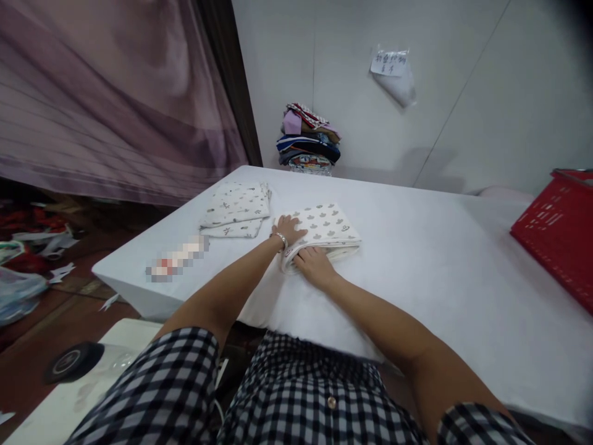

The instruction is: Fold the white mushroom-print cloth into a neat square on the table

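Observation:
A folded white cloth [327,224] with a grey printed pattern lies on the white-covered table in front of me. On its left end my left hand [289,230], with a bracelet at the wrist, rests flat with the fingers spread. My right hand [317,266] is at the near edge, its fingers bent around the cloth's layers and the fingertips partly hidden there. The near side of the cloth gapes a little toward the right. Beyond my left hand lies a second folded white cloth [236,207] with small dark prints, touched by neither hand.
A red plastic basket [556,228] stands at the table's [440,278] right. Stacked folded fabrics [308,139] are behind the far edge, near the wall. A blurred-out item [178,258] lies at the left. A purple curtain [120,93] hangs left; a stool-like white surface [125,337] is below.

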A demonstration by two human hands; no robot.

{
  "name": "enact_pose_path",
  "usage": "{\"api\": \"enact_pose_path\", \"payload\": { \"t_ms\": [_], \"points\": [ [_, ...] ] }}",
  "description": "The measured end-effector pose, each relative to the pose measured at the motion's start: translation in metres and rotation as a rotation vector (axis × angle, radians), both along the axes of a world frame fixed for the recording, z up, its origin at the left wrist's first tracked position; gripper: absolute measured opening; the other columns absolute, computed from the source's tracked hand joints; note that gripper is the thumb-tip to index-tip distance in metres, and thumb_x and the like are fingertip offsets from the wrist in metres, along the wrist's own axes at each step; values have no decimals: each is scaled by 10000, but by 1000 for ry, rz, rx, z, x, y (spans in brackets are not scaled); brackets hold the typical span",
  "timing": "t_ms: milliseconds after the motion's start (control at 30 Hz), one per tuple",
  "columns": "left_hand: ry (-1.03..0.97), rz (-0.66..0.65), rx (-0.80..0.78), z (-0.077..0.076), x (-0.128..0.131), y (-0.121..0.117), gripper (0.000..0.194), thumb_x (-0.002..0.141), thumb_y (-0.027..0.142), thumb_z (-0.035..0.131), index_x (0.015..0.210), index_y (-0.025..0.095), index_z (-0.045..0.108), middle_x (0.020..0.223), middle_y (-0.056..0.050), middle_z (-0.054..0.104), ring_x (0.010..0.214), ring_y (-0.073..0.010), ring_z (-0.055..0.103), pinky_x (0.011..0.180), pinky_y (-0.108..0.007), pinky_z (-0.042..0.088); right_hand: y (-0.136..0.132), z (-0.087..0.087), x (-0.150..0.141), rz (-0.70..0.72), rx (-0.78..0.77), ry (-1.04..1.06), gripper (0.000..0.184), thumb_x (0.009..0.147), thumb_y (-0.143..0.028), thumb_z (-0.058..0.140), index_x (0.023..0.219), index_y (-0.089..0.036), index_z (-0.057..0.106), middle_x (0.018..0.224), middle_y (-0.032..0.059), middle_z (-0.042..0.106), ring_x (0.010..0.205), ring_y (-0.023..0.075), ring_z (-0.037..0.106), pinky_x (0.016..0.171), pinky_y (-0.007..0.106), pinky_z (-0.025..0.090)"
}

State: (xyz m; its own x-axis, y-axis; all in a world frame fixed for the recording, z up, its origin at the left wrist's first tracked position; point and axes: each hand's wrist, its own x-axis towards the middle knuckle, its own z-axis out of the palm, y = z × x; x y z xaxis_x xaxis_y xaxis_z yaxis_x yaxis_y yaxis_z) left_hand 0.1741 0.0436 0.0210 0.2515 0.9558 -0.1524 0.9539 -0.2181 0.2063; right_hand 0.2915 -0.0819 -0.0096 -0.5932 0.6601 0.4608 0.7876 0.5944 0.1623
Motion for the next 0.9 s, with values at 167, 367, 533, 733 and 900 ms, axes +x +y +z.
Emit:
{"api": "enact_pose_path", "payload": {
  "t_ms": [167, 367, 533, 733, 900],
  "points": [
    [24, -16, -23, -3, 3, -1, 732, 803, 647, 348, 1420, 263, 260, 1555, -35, 84, 1404, -310, 4, 1077, -576, 130, 0, -4, 0, 57, 23, 43, 292, 956, -147, 330, 898, -147, 617, 880, 77, 601, 838, 197, 475, 719, 338, 326],
    [5, -5, -19, 2, 4, 0, 683, 815, 618, 360, 1399, 269, 309, 1551, -33, 116, 1404, -322, 31, 1079, -569, 130, -1, -6, 1, 45, 31, 47, 267, 947, -151, 354, 910, -148, 618, 881, 71, 604, 836, 198, 478, 715, 341, 332],
    [-84, -59, 74, 11, 5, -22, 595, 816, 614, 368, 1312, 297, 453, 1478, -23, 337, 1373, -269, 232, 1099, -470, 193, -1, -5, 0, 11, -2, 37, 275, 956, -167, 341, 943, -143, 614, 901, 86, 619, 865, 201, 501, 739, 357, 370],
    [-248, -352, 40, 23, 26, -62, 586, 733, 610, 506, 1197, 262, 586, 1335, -13, 530, 1249, -216, 443, 1047, -320, 324, 8, -14, 5, -15, -44, 126, 316, 944, -164, 334, 1132, -88, 577, 1149, 167, 597, 1054, 249, 517, 889, 421, 396],
    [-218, -404, 5, 28, 36, -64, 489, 744, 606, 489, 1033, 256, 671, 1145, -11, 657, 1067, -213, 576, 931, -293, 416, 7, -18, 22, -26, -54, 32, 321, 932, -150, 338, 1135, -69, 573, 1124, 178, 611, 1043, 257, 542, 906, 441, 403]
  ]
}}
